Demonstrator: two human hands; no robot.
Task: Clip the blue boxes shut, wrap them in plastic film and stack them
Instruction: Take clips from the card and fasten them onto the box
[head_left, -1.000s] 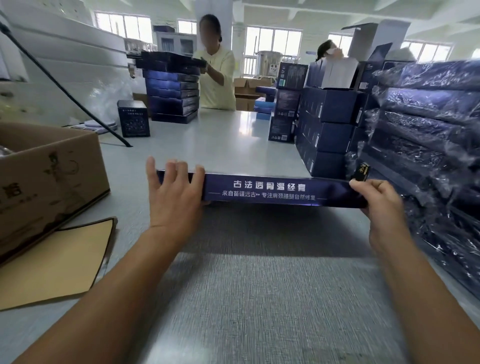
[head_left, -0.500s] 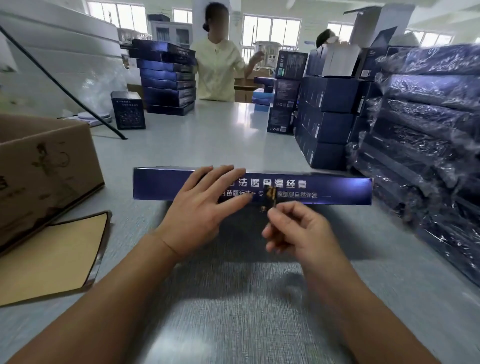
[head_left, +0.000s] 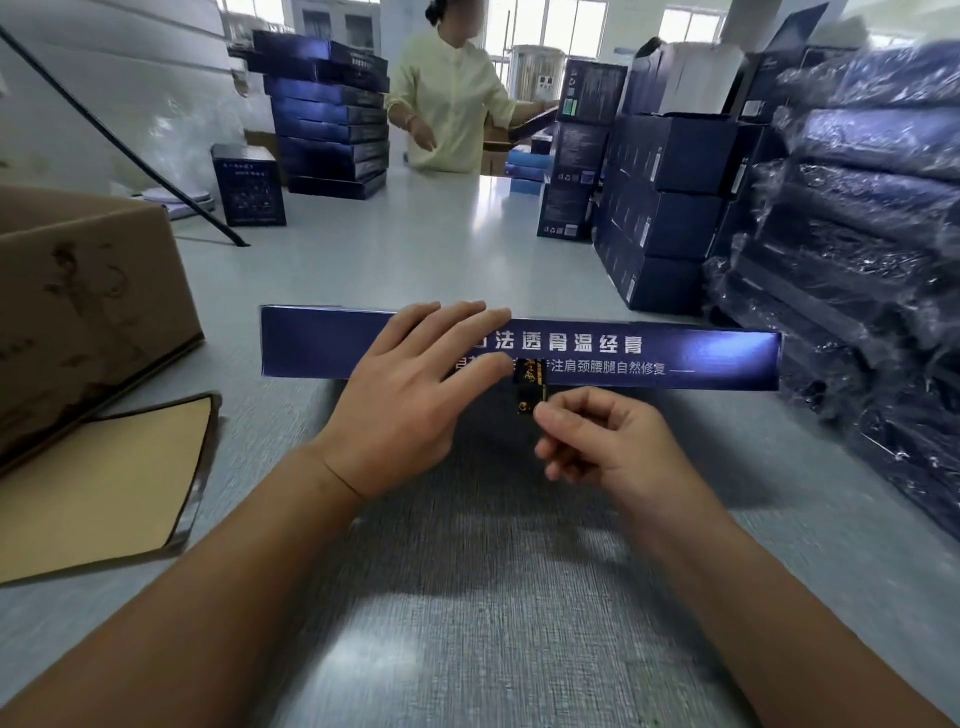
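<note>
Crosswise on the grey table (head_left: 415, 249) lay 1 blue box (head_left: 701, 353), its long axis running left to right and its lettered face toward the person. At the middle of its lower edge sat the small black-and-gold clip (head_left: 527, 389). The right hand (head_left: 602, 441), just below and nearer, pinched the clip's lower end between curled thumb and forefinger. The left hand (head_left: 410, 395) pressed the box with straight, close-set fingers, their tips beside the clip. Film-wrapped boxes (head_left: 857, 234) stood stacked to the right.

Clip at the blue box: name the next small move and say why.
Probably press the clip home over the front edge of the blue box. The right hand pinches it against the front face while the left hand lies flat on the box.
</note>
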